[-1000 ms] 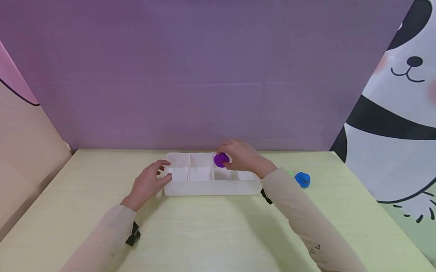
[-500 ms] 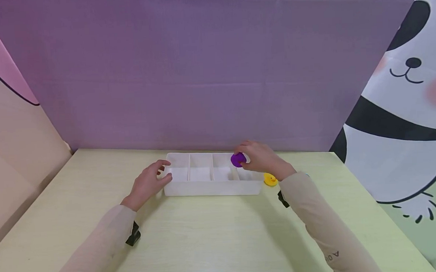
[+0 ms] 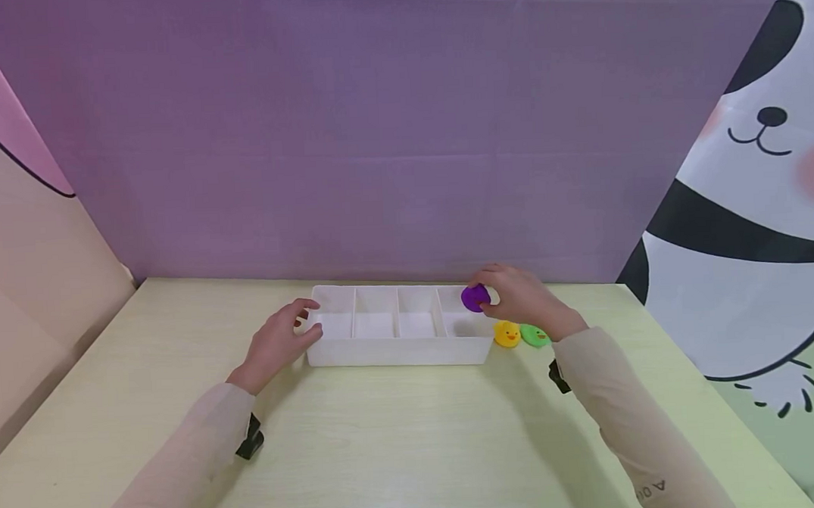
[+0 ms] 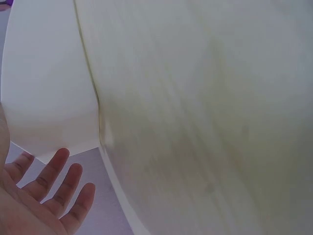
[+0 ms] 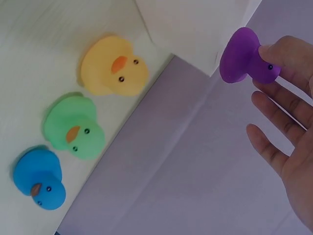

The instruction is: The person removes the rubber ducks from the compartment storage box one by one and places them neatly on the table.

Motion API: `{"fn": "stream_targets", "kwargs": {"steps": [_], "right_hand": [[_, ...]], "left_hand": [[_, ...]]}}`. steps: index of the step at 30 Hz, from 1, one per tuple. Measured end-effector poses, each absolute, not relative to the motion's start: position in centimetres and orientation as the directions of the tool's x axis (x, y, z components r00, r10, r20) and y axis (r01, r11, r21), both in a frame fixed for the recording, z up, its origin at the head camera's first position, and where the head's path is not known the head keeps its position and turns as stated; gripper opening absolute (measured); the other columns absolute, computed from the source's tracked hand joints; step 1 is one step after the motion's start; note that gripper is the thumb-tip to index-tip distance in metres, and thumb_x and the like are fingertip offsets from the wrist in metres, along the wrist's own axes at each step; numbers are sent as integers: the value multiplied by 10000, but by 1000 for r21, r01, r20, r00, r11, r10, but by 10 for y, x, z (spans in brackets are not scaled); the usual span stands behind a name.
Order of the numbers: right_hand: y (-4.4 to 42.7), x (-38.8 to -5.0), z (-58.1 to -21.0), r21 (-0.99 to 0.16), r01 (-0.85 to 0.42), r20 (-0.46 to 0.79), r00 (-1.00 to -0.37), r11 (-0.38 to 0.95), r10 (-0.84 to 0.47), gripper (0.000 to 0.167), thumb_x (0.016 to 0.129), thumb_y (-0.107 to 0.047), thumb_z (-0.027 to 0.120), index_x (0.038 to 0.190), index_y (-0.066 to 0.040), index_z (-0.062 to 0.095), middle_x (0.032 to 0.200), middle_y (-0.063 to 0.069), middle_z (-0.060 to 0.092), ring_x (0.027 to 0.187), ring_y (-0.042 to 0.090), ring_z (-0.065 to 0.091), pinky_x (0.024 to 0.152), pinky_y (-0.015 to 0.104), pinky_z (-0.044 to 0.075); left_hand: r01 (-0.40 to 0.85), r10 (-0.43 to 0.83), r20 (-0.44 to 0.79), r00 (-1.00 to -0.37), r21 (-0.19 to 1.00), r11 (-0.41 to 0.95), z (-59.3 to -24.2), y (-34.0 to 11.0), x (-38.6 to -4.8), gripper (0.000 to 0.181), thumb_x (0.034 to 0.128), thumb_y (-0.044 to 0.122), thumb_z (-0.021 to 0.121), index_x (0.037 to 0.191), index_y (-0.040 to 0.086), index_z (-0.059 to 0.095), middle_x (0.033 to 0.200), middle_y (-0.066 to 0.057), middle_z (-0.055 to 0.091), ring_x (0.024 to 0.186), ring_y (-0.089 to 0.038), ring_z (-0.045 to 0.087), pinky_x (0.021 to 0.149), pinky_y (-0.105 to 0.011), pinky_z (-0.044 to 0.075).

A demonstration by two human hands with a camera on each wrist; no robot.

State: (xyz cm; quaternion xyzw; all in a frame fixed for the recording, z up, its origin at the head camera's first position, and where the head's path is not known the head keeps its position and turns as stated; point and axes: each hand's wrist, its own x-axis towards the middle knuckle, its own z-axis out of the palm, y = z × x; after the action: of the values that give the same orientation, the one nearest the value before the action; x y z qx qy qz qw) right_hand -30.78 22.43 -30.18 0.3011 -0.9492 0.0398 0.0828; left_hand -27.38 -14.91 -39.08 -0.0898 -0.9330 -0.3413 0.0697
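Observation:
My right hand [image 3: 525,298] pinches a purple rubber duck [image 5: 239,56] by its head between thumb and fingers. It holds the duck above the rightmost compartment of a white divided box [image 3: 401,352]. At the box's left end, my left hand [image 3: 277,345] has its fingers relaxed and spread around the corner. In the left wrist view those fingers [image 4: 61,188] are parted beside the box end; whether they touch it I cannot tell. No duck shows in the compartments visible from the head view.
Right of the box a yellow duck [image 5: 112,66], a green duck [image 5: 76,127] and a blue duck [image 5: 40,178] stand in a row on the pale wooden table [image 3: 388,444]. Behind the table's far edge hangs a purple backdrop [image 3: 402,133].
My right hand has moved right with the purple duck, from over the third compartment to over the rightmost one. The yellow and green ducks have come into sight. My left hand stays put.

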Motion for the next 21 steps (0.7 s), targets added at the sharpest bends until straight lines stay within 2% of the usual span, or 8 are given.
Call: {"fn": "stream_targets", "kwargs": {"steps": [6,21], "right_hand": [[240,-307,-301,-23,-567,187,-812,824,-553,342,717,-97,730,1049,-77,650,1063,76,639,1005,266,561,836,426,507],[293,-304,-310,-10,-520,220,-835,854,-505,337,685,-109,766,994,-60,643,970,84,632,907,252,567,770,421,524]], "left_hand": [[214,118,192,-974,631,746,-389,-148,-274,416,866,333,516,1255,186,491,1173,-88,581,1052,-266,561,777,-442,470],[210,117,184,-976,646,734,-391,-149,-274,415,867,337,512,1258,199,487,1184,-84,577,1064,-263,557,794,-452,463]]}}
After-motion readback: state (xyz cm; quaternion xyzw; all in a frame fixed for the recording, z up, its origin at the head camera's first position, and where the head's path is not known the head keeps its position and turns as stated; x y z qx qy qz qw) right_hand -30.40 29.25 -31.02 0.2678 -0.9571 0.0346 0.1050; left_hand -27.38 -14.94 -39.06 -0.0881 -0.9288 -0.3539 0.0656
